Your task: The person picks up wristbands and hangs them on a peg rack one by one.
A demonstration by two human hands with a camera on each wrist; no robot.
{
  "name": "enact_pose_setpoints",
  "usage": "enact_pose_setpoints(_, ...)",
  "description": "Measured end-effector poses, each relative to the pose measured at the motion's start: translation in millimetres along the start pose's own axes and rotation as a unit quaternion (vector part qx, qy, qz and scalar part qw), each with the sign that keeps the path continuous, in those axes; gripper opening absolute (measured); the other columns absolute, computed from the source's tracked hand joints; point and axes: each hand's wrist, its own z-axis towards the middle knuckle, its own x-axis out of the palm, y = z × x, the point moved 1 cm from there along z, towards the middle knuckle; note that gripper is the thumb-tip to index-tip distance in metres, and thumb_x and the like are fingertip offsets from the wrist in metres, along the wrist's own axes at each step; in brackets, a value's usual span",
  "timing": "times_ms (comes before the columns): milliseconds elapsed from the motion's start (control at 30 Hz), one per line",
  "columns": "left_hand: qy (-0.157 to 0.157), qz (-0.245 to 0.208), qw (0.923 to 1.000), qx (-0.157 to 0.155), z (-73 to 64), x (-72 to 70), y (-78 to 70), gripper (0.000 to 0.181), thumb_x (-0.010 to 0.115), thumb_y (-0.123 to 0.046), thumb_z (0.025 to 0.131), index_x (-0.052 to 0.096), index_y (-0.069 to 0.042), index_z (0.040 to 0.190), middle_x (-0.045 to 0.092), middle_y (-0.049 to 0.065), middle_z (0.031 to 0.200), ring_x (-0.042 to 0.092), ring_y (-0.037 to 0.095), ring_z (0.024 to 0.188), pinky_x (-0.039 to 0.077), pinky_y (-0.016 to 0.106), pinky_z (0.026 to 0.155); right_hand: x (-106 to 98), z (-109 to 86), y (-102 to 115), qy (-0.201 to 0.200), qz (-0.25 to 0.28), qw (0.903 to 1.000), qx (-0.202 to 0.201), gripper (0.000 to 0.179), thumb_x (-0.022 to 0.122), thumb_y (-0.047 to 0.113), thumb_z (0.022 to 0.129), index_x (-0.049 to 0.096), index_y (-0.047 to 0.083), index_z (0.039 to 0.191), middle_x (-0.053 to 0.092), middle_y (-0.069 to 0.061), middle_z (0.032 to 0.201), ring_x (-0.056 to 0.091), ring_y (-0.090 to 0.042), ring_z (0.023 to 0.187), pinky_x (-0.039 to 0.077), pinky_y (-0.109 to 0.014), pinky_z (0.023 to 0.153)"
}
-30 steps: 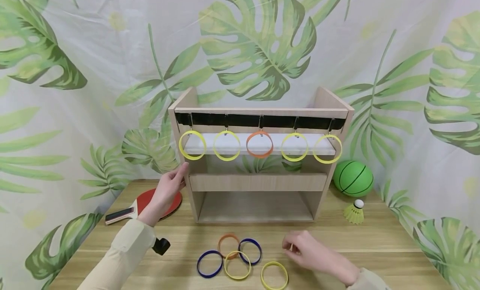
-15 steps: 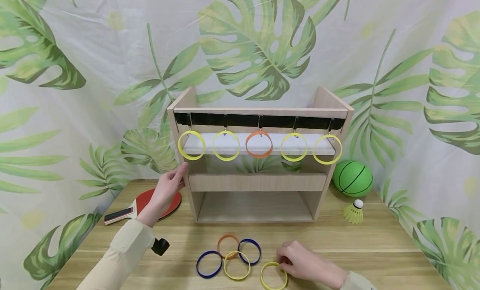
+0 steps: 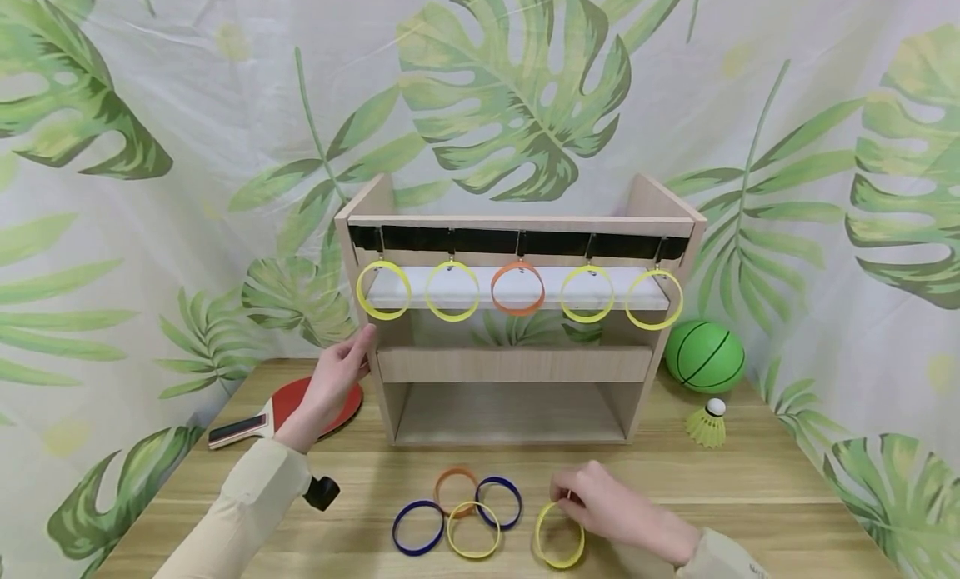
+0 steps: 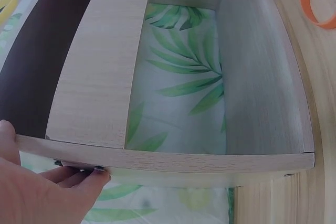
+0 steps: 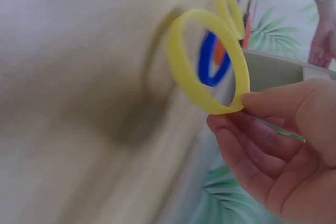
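Between thumb and fingers, my right hand (image 3: 615, 510) pinches a yellow silicone wristband (image 3: 559, 565), tilted up from the table. The right wrist view shows the same wristband (image 5: 181, 66) held at its lower edge, its shadow beside it. My left hand (image 3: 335, 376) grips the left side panel (image 4: 173, 160) of a pale wooden shelf unit (image 3: 513, 366), thumb on one face and fingers on the other. Left of the right hand lie another yellow wristband (image 3: 474, 556), an orange wristband (image 3: 455, 471) and two blue wristbands (image 3: 418, 552), partly overlapping.
Hooks on the shelf's black strip (image 3: 487, 240) carry an orange wristband (image 3: 519, 312) and several yellow ones. A red table tennis bat (image 3: 288, 400) lies at left behind the left arm. A green ball (image 3: 706, 356) and a yellow shuttlecock (image 3: 707, 425) stand at right.
My right hand has moved left to the nearest yellow wristband, taken hold of it and tipped it up, shifting it slightly right. The left hand stays on the shelf panel.
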Motion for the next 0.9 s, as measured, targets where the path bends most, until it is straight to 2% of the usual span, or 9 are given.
enact_pose_setpoints(167, -0.008, 0.005, 0.9999, 0.013, -1.0, 1.6, -0.5, 0.077, 0.040, -0.055, 0.103, 0.036, 0.007, 0.149, 0.021, 0.019, 0.164, 0.026, 0.033, 0.150, 0.032, 0.047, 0.122, -20, 18.2, 9, -0.041, -0.028, 0.9982, -0.033, 0.018, 0.071, -0.005, 0.081, 0.064, 0.010, 0.079, 0.067, 0.003, 0.072, 0.055, 0.006, 0.067, 0.047, -0.003, 0.058)
enact_pose_setpoints(267, -0.020, 0.007, 0.9997, 0.014, -1.2, 2.4, 0.5, 0.076, 0.041, -0.056, 0.102, 0.045, 0.007, 0.143, 0.025, 0.017, 0.163, 0.028, 0.031, 0.150, 0.034, 0.048, 0.121, -34, 31.3, 16, -0.057, -0.054, 0.9955, -0.053, 0.017, 0.073, -0.003, 0.082, 0.064, 0.011, 0.080, 0.066, 0.005, 0.073, 0.053, 0.007, 0.066, 0.044, -0.002, 0.057)
enact_pose_setpoints(333, -0.027, 0.003, 0.9996, 0.012, -1.2, 2.7, 1.4, 0.069, 0.042, -0.056, 0.101, 0.058, 0.006, 0.127, 0.028, 0.015, 0.162, 0.030, 0.030, 0.149, 0.035, 0.048, 0.121, -44, 40.6, 21, -0.058, -0.065, 0.9948, -0.053, 0.015, 0.073, 0.000, 0.084, 0.064, 0.012, 0.082, 0.064, 0.005, 0.074, 0.051, 0.007, 0.065, 0.043, -0.002, 0.056)
enact_pose_setpoints(400, -0.034, -0.007, 0.9994, 0.011, -1.2, 2.9, 2.3, 0.061, 0.045, -0.056, 0.100, 0.064, 0.001, 0.107, 0.030, 0.014, 0.161, 0.032, 0.028, 0.148, 0.036, 0.047, 0.121, -55, 51.1, 27, -0.055, -0.065, 0.9952, -0.047, 0.014, 0.073, 0.001, 0.086, 0.065, 0.012, 0.083, 0.064, 0.005, 0.076, 0.052, 0.006, 0.066, 0.044, -0.003, 0.057)
enact_pose_setpoints(467, -0.038, -0.016, 0.9991, 0.012, -1.4, 3.1, 2.8, 0.054, 0.047, -0.056, 0.100, 0.062, -0.005, 0.090, 0.032, 0.013, 0.160, 0.033, 0.027, 0.148, 0.037, 0.047, 0.120, -67, 62.6, 34, -0.052, -0.064, 0.9956, -0.044, 0.012, 0.072, 0.002, 0.087, 0.066, 0.012, 0.085, 0.065, 0.003, 0.078, 0.053, 0.004, 0.066, 0.046, -0.004, 0.057)
enact_pose_setpoints(533, -0.038, -0.019, 0.9990, 0.013, -1.9, 3.0, 3.4, 0.051, 0.047, -0.055, 0.100, 0.059, -0.009, 0.083, 0.032, 0.013, 0.160, 0.033, 0.027, 0.148, 0.037, 0.048, 0.121, -80, 74.8, 41, -0.053, -0.063, 0.9955, -0.048, 0.009, 0.072, 0.003, 0.088, 0.067, 0.011, 0.087, 0.067, 0.002, 0.080, 0.055, 0.002, 0.067, 0.049, -0.006, 0.059)
enact_pose_setpoints(700, -0.034, -0.019, 0.9992, 0.013, -3.6, 3.6, 3.5, 0.051, 0.047, -0.055, 0.100, 0.052, -0.010, 0.077, 0.031, 0.013, 0.161, 0.033, 0.028, 0.148, 0.036, 0.048, 0.121, -112, 107.5, 60, -0.066, -0.066, 0.9930, -0.072, 0.003, 0.070, 0.005, 0.090, 0.069, 0.008, 0.091, 0.069, 0.000, 0.085, 0.061, -0.004, 0.073, 0.053, -0.008, 0.065)
enact_pose_setpoints(900, -0.029, -0.015, 0.9994, 0.006, -5.8, 3.6, 3.0, 0.052, 0.046, -0.055, 0.100, 0.044, -0.011, 0.074, 0.029, 0.012, 0.162, 0.030, 0.028, 0.150, 0.036, 0.048, 0.121, -144, 153.5, 83, -0.117, -0.081, 0.9810, -0.132, 0.003, 0.069, 0.005, 0.091, 0.068, 0.007, 0.089, 0.069, 0.001, 0.083, 0.061, -0.005, 0.073, 0.054, -0.012, 0.066)
